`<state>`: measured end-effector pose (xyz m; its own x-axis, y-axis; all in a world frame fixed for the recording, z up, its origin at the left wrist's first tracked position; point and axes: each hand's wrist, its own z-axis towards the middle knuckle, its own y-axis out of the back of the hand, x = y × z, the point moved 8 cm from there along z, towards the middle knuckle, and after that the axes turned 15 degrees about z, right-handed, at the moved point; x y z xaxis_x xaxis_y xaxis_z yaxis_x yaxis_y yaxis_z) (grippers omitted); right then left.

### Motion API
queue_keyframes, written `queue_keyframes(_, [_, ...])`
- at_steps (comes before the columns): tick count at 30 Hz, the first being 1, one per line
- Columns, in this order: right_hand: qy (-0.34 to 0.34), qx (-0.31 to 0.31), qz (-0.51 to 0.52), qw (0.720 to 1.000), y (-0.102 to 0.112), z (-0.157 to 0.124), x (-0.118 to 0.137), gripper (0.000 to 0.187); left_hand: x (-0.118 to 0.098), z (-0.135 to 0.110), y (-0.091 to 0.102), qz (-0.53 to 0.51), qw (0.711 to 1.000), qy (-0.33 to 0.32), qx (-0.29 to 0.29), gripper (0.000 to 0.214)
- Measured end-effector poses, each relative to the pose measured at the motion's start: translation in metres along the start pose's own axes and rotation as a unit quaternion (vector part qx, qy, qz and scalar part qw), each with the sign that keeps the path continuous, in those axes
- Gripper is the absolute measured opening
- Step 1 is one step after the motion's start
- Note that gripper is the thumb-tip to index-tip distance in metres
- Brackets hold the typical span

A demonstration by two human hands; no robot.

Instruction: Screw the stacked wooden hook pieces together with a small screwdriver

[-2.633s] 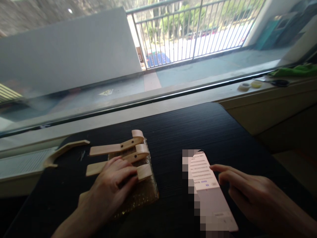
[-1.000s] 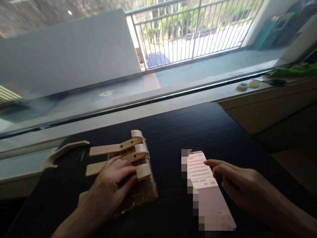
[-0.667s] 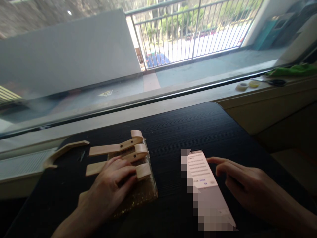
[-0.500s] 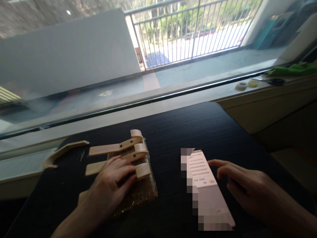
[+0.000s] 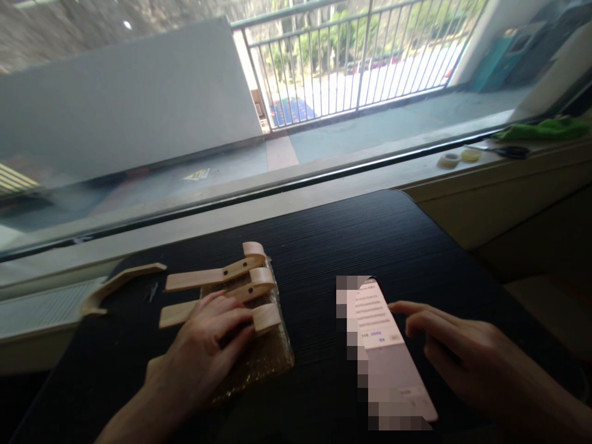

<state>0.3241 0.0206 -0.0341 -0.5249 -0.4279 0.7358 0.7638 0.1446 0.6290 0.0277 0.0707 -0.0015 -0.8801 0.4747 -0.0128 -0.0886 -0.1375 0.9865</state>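
Note:
Curved wooden hooks (image 5: 198, 279), some with dark screw holes, lie across a flat package in clear shiny wrap (image 5: 272, 354). My left hand (image 5: 213, 333) rests over the nearer hooks with its fingers laid across them, not gripped round them. It hides part of the wood. To the right, a smartphone (image 5: 393, 364) lies face up with a lit screen of text; its left side is blurred out. My right hand (image 5: 444, 336) is beside it, index finger stretched to the phone's right edge and the other fingers loosely bent, holding nothing.
Another bent wooden piece (image 5: 123, 280) and small metal bits (image 5: 152, 291) lie at the left of the black table (image 5: 324, 234). Tape rolls (image 5: 449, 160), scissors (image 5: 513, 152) and a green cloth (image 5: 546, 128) are on the sill by the window.
The view has shifted very slightly. Both hands, the hooks and the phone stay in place.

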Motion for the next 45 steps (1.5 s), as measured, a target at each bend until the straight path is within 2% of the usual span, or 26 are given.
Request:
queue_keyframes(16, [-0.012, 0.027, -0.007, 1.0, -0.01, 0.002, -0.001, 0.029, -0.002, 0.0, 0.001, -0.001, 1.0, -0.008, 0.001, 0.025])
queue_keyframes(25, [-0.017, 0.022, 0.007, 1.0, -0.012, 0.006, 0.001, 0.025, -0.003, 0.003, 0.001, -0.019, 1.0, -0.004, 0.012, 0.024])
queue_keyframes(37, [-0.028, 0.034, 0.001, 0.999, -0.013, -0.002, -0.007, 0.032, 0.001, -0.001, -0.002, -0.012, 1.0, -0.004, -0.002, 0.021])
queue_keyframes(45, [-0.024, 0.032, 0.002, 0.999, -0.011, -0.006, -0.003, 0.034, -0.001, 0.001, 0.001, 0.006, 1.0, -0.007, -0.012, 0.026])
